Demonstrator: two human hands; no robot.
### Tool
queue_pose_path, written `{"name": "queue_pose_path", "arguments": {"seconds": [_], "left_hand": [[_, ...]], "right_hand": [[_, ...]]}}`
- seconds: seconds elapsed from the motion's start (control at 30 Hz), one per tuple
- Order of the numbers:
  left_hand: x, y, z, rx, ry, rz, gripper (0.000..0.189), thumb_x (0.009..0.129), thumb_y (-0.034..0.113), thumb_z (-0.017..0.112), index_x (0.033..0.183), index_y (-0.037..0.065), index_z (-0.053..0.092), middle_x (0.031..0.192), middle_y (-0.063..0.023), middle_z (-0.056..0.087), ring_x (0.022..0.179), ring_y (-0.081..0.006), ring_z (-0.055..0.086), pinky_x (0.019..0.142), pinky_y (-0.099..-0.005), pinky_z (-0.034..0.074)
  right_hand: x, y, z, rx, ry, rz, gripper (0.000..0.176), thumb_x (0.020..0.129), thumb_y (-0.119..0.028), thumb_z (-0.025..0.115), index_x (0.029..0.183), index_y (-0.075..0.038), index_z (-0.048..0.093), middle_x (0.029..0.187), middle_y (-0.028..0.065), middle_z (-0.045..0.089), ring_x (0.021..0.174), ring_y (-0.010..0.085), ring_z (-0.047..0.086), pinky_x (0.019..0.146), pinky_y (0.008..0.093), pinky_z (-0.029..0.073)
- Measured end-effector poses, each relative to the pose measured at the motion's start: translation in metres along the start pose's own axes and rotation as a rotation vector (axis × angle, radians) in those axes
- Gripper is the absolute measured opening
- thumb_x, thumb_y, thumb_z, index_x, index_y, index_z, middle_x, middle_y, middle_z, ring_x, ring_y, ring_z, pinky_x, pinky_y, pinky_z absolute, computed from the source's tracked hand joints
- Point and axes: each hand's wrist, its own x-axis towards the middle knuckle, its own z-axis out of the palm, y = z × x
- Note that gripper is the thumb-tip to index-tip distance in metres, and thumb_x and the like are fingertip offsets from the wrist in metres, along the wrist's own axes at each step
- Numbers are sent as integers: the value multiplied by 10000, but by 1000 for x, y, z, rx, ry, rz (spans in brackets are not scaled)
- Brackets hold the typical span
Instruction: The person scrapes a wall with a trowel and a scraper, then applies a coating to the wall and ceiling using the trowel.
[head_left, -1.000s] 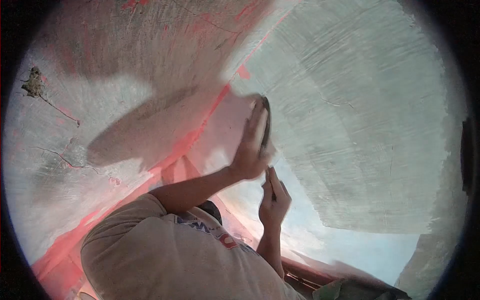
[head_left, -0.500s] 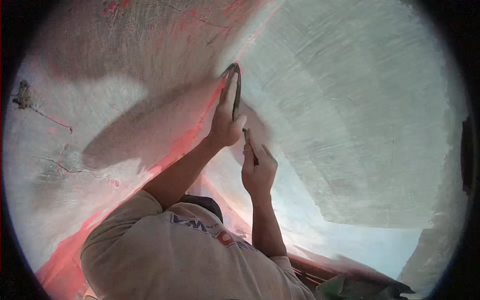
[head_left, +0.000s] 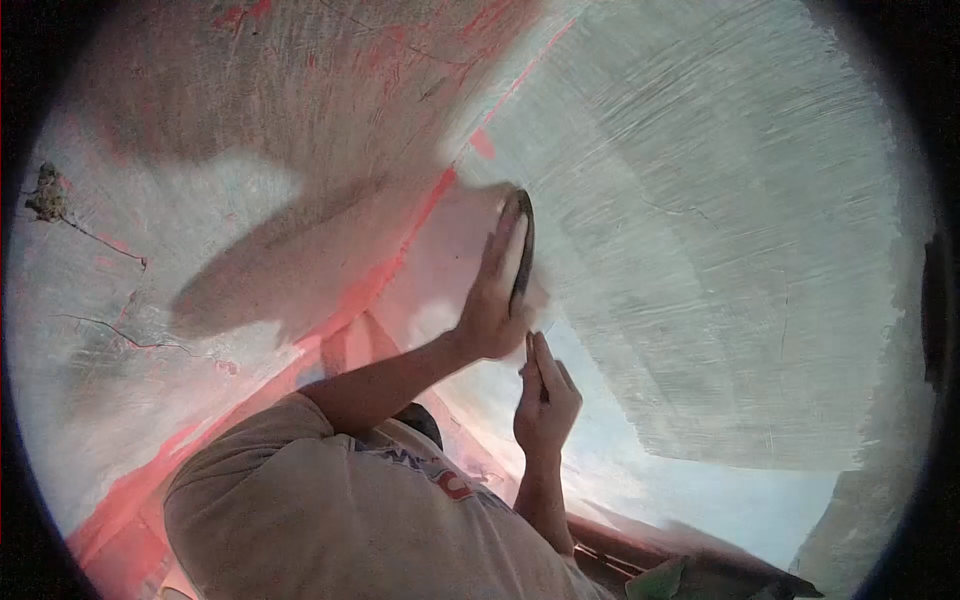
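Observation:
My left hand [head_left: 495, 310] is around a dark, curved-edged flat tool [head_left: 527, 250], its fingers extended along it. The tool lies against or very near the pale surface, to the right of the red seam [head_left: 410, 240]. Just below and to the right, my right hand [head_left: 548, 405] is closed with its fingers pointing up. A thin dark piece [head_left: 530, 350] shows at its fingertips; I cannot make out what it is. The two hands are close together.
A grey-green coated surface [head_left: 740, 250] spans the right side. Reddish, scraped plaster [head_left: 300, 80] lies upper left, with cracks and a rough brown spot [head_left: 47, 195] at the far left. Dark and green objects [head_left: 660, 580] sit at the bottom right.
My left hand has moved down and right with the flat tool, away from the seam. My right hand has also shifted down and right. A pink patch beside the seam is now uncovered.

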Motion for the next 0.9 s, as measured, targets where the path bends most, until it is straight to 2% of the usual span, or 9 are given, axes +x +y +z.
{"name": "queue_pose_path", "arguments": {"seconds": [0.13, 0.3, 0.43, 0.53, 0.63, 0.73, 0.77, 0.87, 0.9], "left_hand": [[34, -28, -35, 92, 32, 59, 1007, 770, 50, 509, 1666, -155, 98, 1766, -361, 79, 1660, -514, 37, 1333, -614, 31], [44, -35, -51, 73, 11, 92, 985, 798, 44, 506, 1662, -169, 86, 1769, -358, 88, 1666, -493, 38, 1349, -561, 34], [23, -21, -26, 50, -36, 129, 1000, 878, 139, 588, 1682, -137, 61, 1776, -355, 54, 1663, -506, 42, 1336, -574, 26], [-1, 1, 6, 99, -68, 57, 1035, 840, 115, 630, 1675, -141, 75, 1759, -385, 52, 1646, -555, 23, 1318, -638, 36], [-7, 33, 23, 94, -89, -19, 999, 848, 105, 584, 1658, -163, 66, 1724, -439, 24, 1618, -619, 15, 1288, -710, 48], [4, 15, 16, 96, -51, 87, 989, 845, 95, 565, 1656, -167, 61, 1717, -450, 26, 1609, -635, 4, 1291, -704, 59], [12, 12, 8, 45, -22, 144, 999, 817, 73, 543, 1656, -169, 58, 1726, -434, 33, 1619, -611, 11, 1294, -704, 51], [27, -10, -10, 55, 5, -3, 1019, 780, 57, 524, 1657, -171, 57, 1745, -400, 43, 1637, -566, 16, 1315, -667, 34], [34, -20, -21, 64, 5, 29, 1025, 773, 57, 519, 1658, -170, 54, 1751, -390, 44, 1643, -552, 14, 1322, -648, 27]], "right_hand": [[44, -1, 40, 76, 66, -182, 376, 1053, -65, 636, 1418, -50, 723, 832, 134, 686, 743, 186, 658, 700, 318, 519], [54, -14, 47, 78, 47, -201, 379, 1041, -48, 652, 1413, -63, 729, 827, 125, 672, 717, 180, 618, 688, 327, 512], [31, -1, 22, 77, 97, -215, 385, 1011, 20, 673, 1385, -41, 736, 886, 196, 730, 718, 251, 698, 661, 359, 542], [0, 21, -3, 110, 100, -156, 378, 1014, 25, 673, 1386, -16, 729, 903, 173, 749, 744, 206, 698, 684, 337, 553], [-16, 26, -19, 68, 103, -61, 382, 1014, 31, 658, 1389, -1, 722, 943, 170, 775, 765, 196, 708, 709, 329, 566], [-6, 21, -18, 60, 92, -101, 381, 1010, 29, 657, 1384, -3, 725, 911, 170, 766, 758, 206, 709, 706, 321, 562], [4, 15, -11, 58, 97, -141, 383, 1004, 21, 666, 1380, -17, 731, 856, 179, 733, 716, 228, 689, 674, 328, 548], [36, 0, 10, 22, 81, -205, 381, 998, 16, 675, 1369, -37, 742, 811, 188, 691, 673, 269, 661, 634, 363, 531], [48, -3, 21, 23, 89, -242, 382, 997, 12, 679, 1367, -49, 746, 799, 187, 678, 666, 284, 652, 625, 379, 526]]}}
